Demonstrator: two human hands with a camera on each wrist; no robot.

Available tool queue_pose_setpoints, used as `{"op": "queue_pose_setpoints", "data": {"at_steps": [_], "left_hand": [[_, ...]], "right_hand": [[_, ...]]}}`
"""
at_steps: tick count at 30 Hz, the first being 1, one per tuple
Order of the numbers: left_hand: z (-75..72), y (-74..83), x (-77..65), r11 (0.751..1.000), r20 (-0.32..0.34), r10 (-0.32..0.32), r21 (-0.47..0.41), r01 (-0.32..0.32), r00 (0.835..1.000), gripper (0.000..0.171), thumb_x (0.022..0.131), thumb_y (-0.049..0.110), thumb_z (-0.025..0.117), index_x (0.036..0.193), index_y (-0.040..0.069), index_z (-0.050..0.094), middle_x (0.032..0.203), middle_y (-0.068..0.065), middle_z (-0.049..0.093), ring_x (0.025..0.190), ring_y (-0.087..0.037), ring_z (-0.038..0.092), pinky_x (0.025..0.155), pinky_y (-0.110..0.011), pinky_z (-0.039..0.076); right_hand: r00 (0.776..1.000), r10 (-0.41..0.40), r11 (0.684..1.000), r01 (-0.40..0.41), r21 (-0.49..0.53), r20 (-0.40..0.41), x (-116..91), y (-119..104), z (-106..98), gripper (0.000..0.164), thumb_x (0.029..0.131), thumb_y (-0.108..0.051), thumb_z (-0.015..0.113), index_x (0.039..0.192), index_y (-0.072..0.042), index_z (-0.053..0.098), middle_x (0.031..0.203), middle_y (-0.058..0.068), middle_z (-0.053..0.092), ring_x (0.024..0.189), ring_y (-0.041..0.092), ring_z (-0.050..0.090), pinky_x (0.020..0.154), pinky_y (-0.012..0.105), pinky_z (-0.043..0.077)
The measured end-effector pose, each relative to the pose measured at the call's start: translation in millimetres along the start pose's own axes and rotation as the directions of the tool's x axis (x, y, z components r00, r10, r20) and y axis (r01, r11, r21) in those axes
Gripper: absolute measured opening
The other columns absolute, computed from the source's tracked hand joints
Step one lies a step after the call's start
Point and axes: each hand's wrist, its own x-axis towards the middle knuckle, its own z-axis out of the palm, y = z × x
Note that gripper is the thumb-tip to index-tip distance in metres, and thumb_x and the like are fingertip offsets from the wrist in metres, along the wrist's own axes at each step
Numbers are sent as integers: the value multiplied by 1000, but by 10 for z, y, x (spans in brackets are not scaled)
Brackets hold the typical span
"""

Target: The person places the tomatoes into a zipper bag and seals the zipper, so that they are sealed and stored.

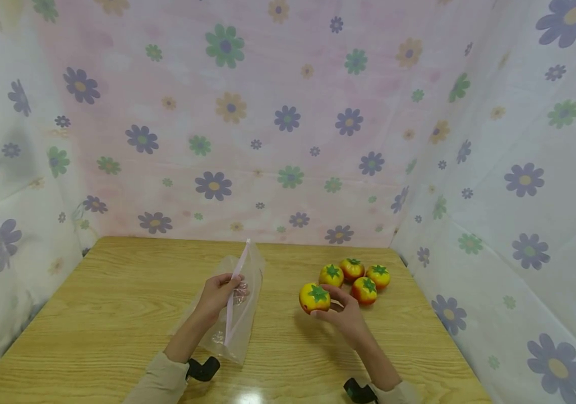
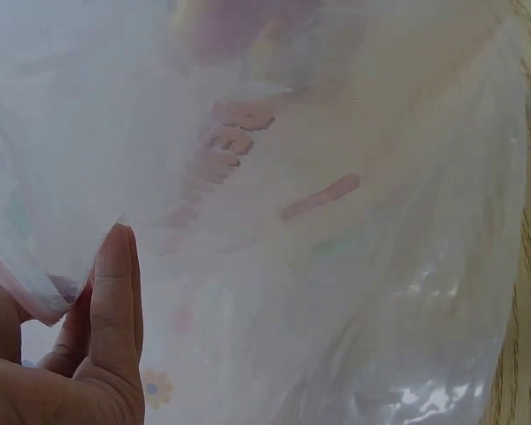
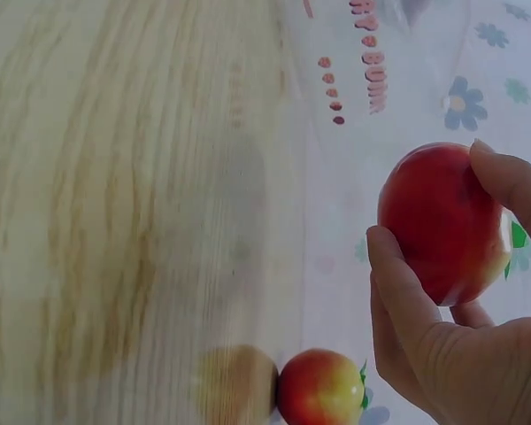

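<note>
My left hand [image 1: 215,297] pinches the mouth edge of a clear zip bag [image 1: 252,286] with a pink closure strip. In the left wrist view the thumb and fingers grip that edge, and the bag [image 2: 380,266] with its pink print fills most of the picture. My right hand [image 1: 345,317] holds a yellow-and-red toy tomato [image 1: 314,297] with a green star-shaped top, to the right of the bag. From the right wrist view, the tomato's red underside [image 3: 438,221] shows between thumb and fingers, apart from the table.
Several similar toy tomatoes [image 1: 364,290] sit clustered on the wooden table [image 1: 116,297], just beyond my right hand. Flower-printed cloth [image 1: 267,140] stands behind the table and along both sides. Black mounts [image 1: 203,369] are on both wrists.
</note>
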Motion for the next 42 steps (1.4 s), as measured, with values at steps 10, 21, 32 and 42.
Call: {"op": "queue_pose_setpoints", "data": {"at_steps": [10,21,32,42], "left_hand": [[10,-8,-26,1000,12,-12,0,12,1000,31,105,10,55,125,-13,61,95,-12,72,77,-13,73,75,-28,62],[31,-22,-10,1000,25,-12,-22,12,1000,31,105,10,57,125,-14,61,96,-12,72,78,-14,73,75,-29,63],[42,-40,-12,1000,56,7,-10,-6,998,33,104,9,57,127,-15,61,96,-13,73,80,-13,73,76,-29,63],[127,-41,-14,998,48,30,52,-32,998,31,105,12,57,125,-11,65,97,-12,75,82,-17,72,79,-36,63]], "right_hand": [[997,-24,1000,23,20,75,-5,-37,253,66,83,-7,84,143,-7,55,134,16,54,113,26,61,87,25,58],[985,-119,993,117,26,126,-27,-220,572,65,82,-8,86,141,-10,58,141,12,54,118,28,60,88,26,58],[965,-213,977,207,58,153,48,-502,825,65,82,-8,86,141,-13,58,142,9,55,118,27,60,86,29,60],[939,-290,956,272,113,187,166,-674,988,64,85,-3,82,143,-12,56,144,9,54,118,27,60,88,31,60]]}}
